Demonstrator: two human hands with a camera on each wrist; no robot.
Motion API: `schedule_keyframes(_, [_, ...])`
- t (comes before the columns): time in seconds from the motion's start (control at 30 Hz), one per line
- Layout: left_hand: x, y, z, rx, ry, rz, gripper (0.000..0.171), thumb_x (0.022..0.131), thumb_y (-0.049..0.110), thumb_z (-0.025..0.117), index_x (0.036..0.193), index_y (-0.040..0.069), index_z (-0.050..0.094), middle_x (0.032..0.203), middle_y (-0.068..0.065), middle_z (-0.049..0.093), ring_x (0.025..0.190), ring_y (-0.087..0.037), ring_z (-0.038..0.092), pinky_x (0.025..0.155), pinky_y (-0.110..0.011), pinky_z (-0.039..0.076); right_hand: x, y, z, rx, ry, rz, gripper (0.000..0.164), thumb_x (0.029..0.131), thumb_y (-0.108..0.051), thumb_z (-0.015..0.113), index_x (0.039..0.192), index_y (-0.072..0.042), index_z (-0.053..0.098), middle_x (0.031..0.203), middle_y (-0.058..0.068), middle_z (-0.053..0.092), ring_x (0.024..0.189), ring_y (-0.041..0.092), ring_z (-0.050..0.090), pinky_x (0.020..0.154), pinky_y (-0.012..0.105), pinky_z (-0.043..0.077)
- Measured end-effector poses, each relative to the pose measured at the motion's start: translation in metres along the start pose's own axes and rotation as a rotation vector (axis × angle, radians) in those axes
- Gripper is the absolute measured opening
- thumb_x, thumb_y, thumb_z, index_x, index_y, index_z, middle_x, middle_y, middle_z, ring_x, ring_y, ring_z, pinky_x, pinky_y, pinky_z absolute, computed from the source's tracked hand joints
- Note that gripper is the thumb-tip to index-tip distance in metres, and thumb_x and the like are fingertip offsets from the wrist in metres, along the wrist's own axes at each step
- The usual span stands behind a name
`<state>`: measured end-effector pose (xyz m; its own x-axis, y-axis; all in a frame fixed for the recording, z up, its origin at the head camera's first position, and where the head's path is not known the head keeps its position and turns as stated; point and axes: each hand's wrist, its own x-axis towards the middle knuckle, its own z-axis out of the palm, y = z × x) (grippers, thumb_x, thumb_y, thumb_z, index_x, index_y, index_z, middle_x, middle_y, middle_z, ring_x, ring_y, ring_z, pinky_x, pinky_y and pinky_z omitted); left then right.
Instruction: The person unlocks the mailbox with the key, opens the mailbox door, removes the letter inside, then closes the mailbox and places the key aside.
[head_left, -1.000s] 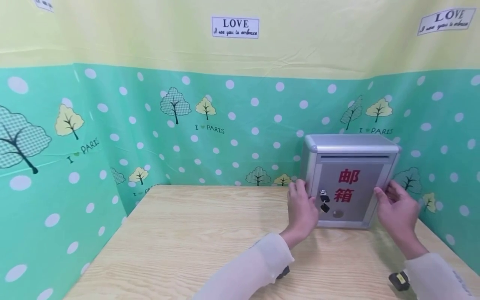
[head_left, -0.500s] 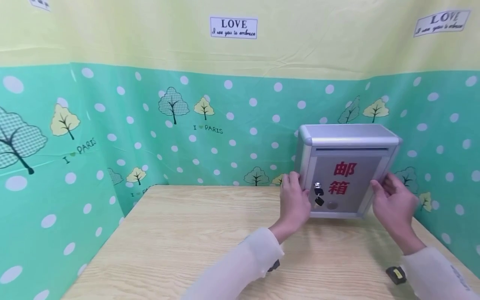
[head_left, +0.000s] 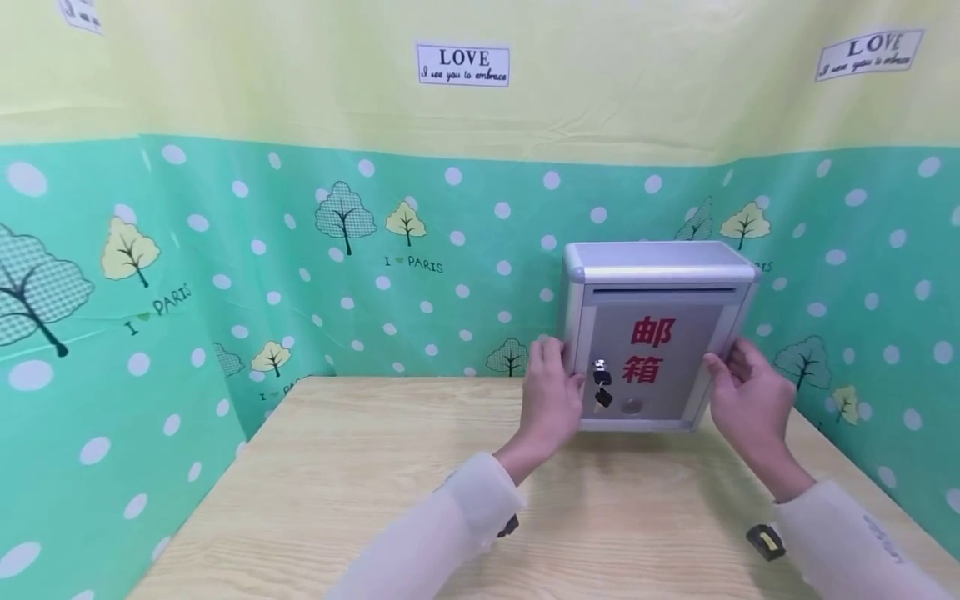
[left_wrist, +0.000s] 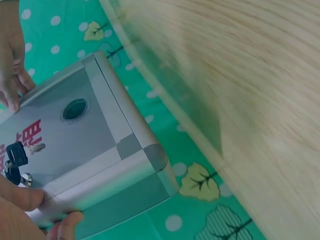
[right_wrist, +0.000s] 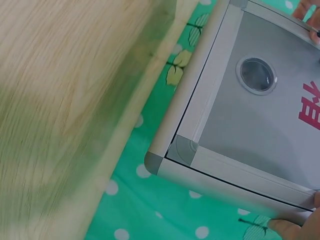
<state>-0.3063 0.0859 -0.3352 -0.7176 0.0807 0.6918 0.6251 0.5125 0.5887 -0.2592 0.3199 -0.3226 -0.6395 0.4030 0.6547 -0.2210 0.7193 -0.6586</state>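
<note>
A silver metal mailbox [head_left: 660, 337] with red characters and a slot near its top hangs just above the table, its front towards me. My left hand [head_left: 551, 400] grips its left side, thumb on the front frame. Opposite, my right hand [head_left: 752, 400] holds the right side, with the thumb also on the front edge. Black-headed keys [head_left: 603, 393] dangle from the lock by my left thumb. A round window [right_wrist: 256, 75] shows low on the front in the right wrist view. From the left wrist, the box's bottom corner [left_wrist: 156, 157] appears apart from the wood.
The wooden table [head_left: 360, 467] ends at a green dotted curtain [head_left: 420, 325], which stands behind the box and along both sides. Dark wrist devices show under both sleeves, one [head_left: 767, 542] below the right cuff.
Both hands have raised the mailbox off the table and moved it left. Its top leans towards the viewer less than half a second ago. The keys still hang from the lock.
</note>
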Motion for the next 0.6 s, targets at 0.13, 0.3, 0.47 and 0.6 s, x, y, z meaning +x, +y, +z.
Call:
schedule_keyframes(0.13, [-0.001,-0.006,-0.011,0.023,-0.013,-0.005,0.041,0.084,0.005,0.069,0.117,0.009,0.044,0.108,-0.001,0.044,0.096,-0.018,0.055,0.088,-0.024,0.052,-0.005,-0.007,0.008,0.024,-0.026,-0.004,0.044,0.093,-0.028,0.060,0.128,-0.002,0.055,0.121,0.020,0.061,0.108,0.031,0.061,0.082,0.026,0.051])
schedule_keyframes(0.3, [-0.002,-0.012,-0.023,0.031,-0.014,-0.014,0.041,0.084,0.005,0.069,0.116,0.009,0.045,0.108,-0.001,0.043,0.096,-0.018,0.055,0.087,-0.023,0.052,-0.009,-0.016,0.016,0.035,-0.046,-0.009,0.046,0.094,-0.028,0.059,0.131,-0.002,0.052,0.123,0.022,0.059,0.109,0.034,0.060,0.083,0.037,0.052])
schedule_keyframes(0.47, [-0.005,-0.018,-0.033,0.045,-0.010,-0.021,0.042,0.083,0.004,0.070,0.116,0.009,0.044,0.109,-0.001,0.043,0.095,-0.018,0.055,0.088,-0.023,0.051,-0.014,-0.021,0.024,0.054,-0.045,-0.030,0.047,0.093,-0.026,0.060,0.132,-0.001,0.052,0.122,0.023,0.059,0.107,0.035,0.061,0.082,0.038,0.052])
schedule_keyframes(0.6, [-0.006,-0.024,-0.041,0.039,-0.010,-0.019,0.042,0.083,0.003,0.069,0.115,0.010,0.044,0.108,-0.001,0.044,0.094,-0.017,0.055,0.085,-0.022,0.052,-0.018,-0.023,0.032,0.076,-0.025,-0.056,0.048,0.092,-0.024,0.062,0.132,0.001,0.051,0.120,0.025,0.060,0.105,0.036,0.062,0.082,0.034,0.052])
